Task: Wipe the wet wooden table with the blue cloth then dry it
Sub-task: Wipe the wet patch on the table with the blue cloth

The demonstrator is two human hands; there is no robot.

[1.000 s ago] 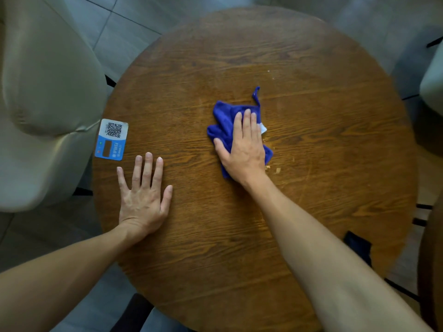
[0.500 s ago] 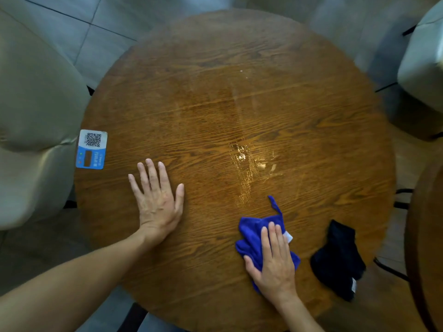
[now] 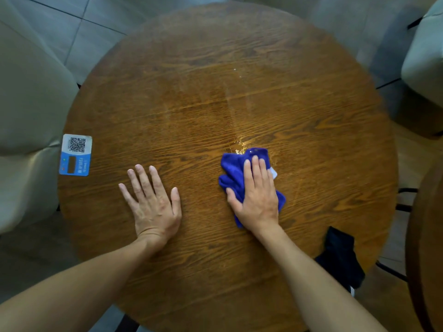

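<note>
The right hand (image 3: 257,200) lies flat, fingers together, pressing the bunched blue cloth (image 3: 236,173) onto the round table (image 3: 191,97); the palm pins it rather than pinching it, likely so the whole pad drags over the wood. The cloth sits right of the table's middle, its far edge touching a shiny wet patch (image 3: 239,142), with a faint damp streak running away from it. The left hand (image 3: 153,202) rests spread and empty on the wood, apparently to brace the body. A dark cloth (image 3: 340,257) lies at the near right edge, probably meant for drying. A QR card (image 3: 75,154) sits at the left rim, well apart. Pale chairs (image 3: 28,116) ring the table; nothing blocks the wet patch
</note>
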